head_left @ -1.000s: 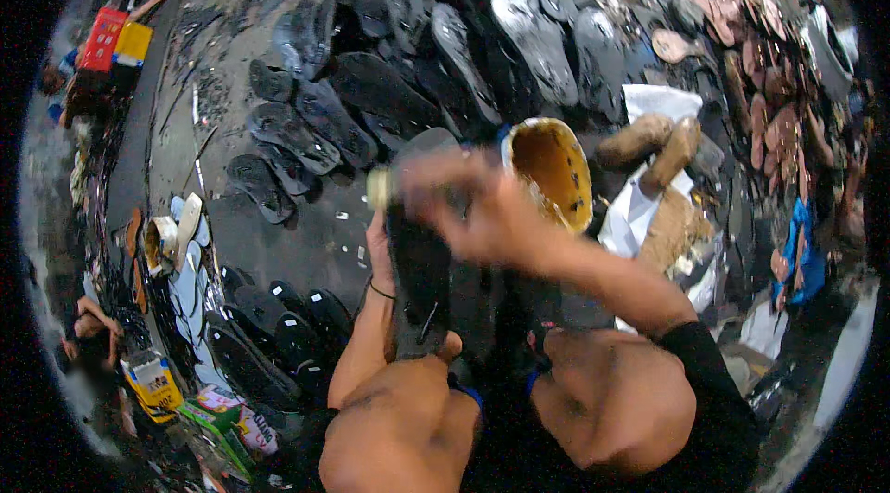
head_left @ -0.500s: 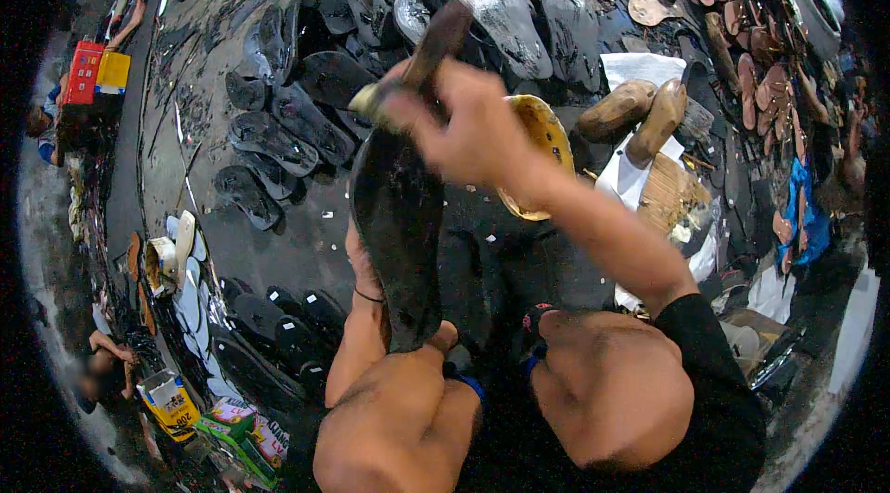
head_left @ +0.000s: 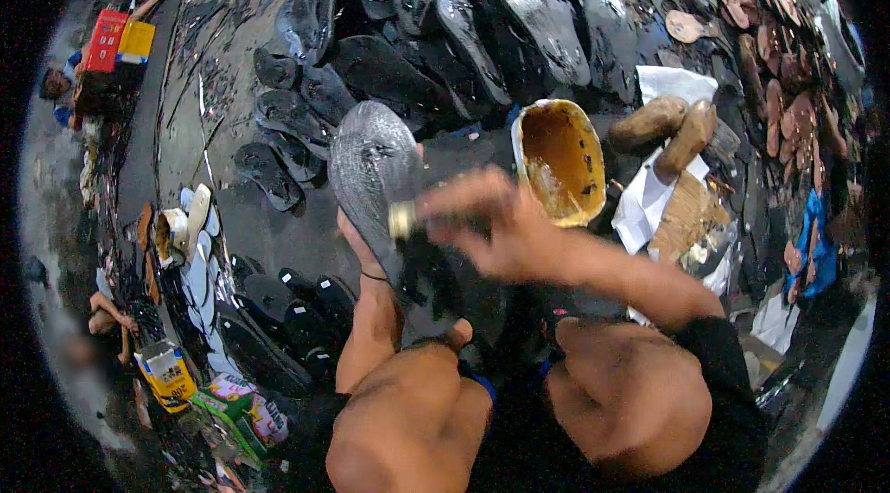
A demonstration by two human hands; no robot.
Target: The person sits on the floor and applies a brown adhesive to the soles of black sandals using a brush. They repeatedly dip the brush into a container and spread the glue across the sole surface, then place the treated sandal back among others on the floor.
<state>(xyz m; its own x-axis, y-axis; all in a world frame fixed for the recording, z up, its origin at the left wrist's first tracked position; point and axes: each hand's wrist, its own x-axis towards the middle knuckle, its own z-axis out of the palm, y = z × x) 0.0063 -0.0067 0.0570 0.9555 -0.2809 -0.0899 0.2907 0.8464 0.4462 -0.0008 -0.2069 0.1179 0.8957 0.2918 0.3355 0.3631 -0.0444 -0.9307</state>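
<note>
At the frame's centre, the right hand point(head_left: 496, 229) pinches a blurred brush point(head_left: 401, 220) by the black sole point(head_left: 374, 159), clasped from beneath by the left hand point(head_left: 360, 247); coating seems underway, the next stroke calling for steady support. Rightward: yellow-rimmed tub point(head_left: 559, 129).

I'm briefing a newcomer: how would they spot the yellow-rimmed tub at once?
Find the big spread of black soles across the top. Below its right part, between the right hand and two brown foot-shaped blocks, is the tub. Its yellow rim and amber inside stand out from those dark soles and brown blocks.
</note>
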